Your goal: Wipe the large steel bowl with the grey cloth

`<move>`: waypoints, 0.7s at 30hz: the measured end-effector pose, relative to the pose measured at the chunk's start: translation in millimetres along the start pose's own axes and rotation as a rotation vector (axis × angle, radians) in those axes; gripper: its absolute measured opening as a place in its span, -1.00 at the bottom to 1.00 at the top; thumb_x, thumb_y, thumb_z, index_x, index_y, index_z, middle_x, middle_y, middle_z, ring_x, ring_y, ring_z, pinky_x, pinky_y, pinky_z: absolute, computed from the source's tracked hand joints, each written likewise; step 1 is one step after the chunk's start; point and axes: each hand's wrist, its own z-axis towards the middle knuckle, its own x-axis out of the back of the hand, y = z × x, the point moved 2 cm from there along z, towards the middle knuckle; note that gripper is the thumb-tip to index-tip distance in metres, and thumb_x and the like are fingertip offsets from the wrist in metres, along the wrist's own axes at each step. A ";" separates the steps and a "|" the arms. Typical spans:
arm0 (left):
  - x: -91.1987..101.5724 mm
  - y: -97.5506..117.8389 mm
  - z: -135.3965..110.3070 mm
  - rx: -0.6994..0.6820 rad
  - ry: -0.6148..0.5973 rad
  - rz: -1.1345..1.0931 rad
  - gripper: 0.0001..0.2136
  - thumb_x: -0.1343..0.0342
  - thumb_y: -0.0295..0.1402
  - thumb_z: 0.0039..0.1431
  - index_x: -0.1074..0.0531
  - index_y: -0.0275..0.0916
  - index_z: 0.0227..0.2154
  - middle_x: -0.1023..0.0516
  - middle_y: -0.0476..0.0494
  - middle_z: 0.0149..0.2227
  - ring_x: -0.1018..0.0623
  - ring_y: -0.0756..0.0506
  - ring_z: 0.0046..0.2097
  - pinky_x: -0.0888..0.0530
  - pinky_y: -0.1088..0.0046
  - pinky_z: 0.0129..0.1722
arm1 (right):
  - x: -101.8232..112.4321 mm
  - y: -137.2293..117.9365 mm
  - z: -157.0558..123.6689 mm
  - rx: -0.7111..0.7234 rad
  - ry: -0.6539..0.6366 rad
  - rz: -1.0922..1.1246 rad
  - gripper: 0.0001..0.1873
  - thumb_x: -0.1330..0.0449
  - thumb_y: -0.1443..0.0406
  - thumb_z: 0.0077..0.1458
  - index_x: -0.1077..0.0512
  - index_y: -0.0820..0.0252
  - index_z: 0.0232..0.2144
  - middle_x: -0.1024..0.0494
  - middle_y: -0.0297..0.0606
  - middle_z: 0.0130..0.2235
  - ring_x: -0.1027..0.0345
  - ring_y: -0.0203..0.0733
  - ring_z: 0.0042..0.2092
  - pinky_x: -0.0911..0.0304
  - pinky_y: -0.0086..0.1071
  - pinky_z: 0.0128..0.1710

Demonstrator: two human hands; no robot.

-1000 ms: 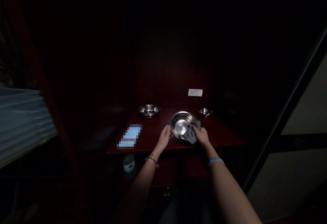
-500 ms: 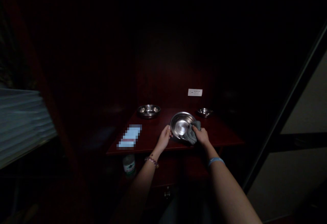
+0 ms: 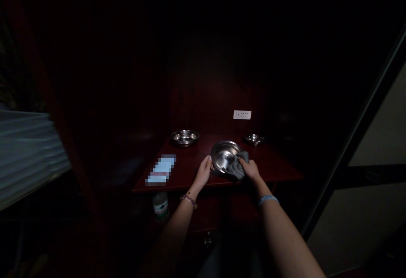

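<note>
A shiny steel bowl (image 3: 222,154) is tipped toward me above the front of a dark red wooden shelf (image 3: 180,172). My left hand (image 3: 204,170) grips its left rim, thumb up. On the opposite side, my right hand (image 3: 250,169) is closed on a grey cloth (image 3: 237,167), which lies over the bowl's lower right rim and partly inside it. The fingers of my right hand under the cloth are hidden. Behind stand two more steel bowls, a wide one (image 3: 185,138) at the back left and a smaller one (image 3: 254,139) at the back right.
A blurred-out bright flat object (image 3: 161,169) lies on the shelf at left. Below the shelf edge stands a bottle with a label (image 3: 160,206). A white power socket (image 3: 242,114) is on the back wall. Dark side walls enclose the shelf.
The bowl's far rim has dipped slightly, so its tilt differs a little. Both hands keep nearly the same place and the same holds.
</note>
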 end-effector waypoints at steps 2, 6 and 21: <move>0.4 0.3 -0.5 0.011 0.006 0.014 -0.59 0.10 0.05 0.21 -0.26 -0.22 -0.49 -0.27 0.06 -0.59 -0.29 0.03 -0.51 -0.23 0.53 -0.49 | -1.0 0.9 1.2 -0.002 -0.012 0.005 -0.53 -0.13 0.02 0.07 -0.57 0.36 -0.37 -0.60 0.05 -0.26 -0.51 -0.09 -0.19 -0.28 -0.45 -0.28; 0.5 2.3 -1.5 0.000 0.009 0.033 -0.60 0.12 0.02 0.23 -0.27 -0.21 -0.48 -0.28 0.05 -0.58 -0.30 0.02 -0.50 -0.23 0.52 -0.49 | -2.1 1.1 2.6 -0.007 -0.015 -0.011 -0.53 -0.13 0.03 0.08 -0.57 0.36 -0.35 -0.60 0.04 -0.25 -0.50 -0.09 -0.19 -0.28 -0.46 -0.29; 0.3 1.6 -1.5 -0.093 0.009 0.084 -0.60 0.16 -0.01 0.27 -0.23 -0.20 -0.53 -0.26 0.05 -0.59 -0.30 0.01 -0.49 -0.26 0.48 -0.40 | -3.3 3.7 2.8 -0.062 -0.078 -0.087 -0.49 -0.11 0.03 0.10 -0.54 0.39 -0.22 -0.58 0.03 -0.18 -0.49 -0.09 -0.14 -0.29 -0.45 -0.23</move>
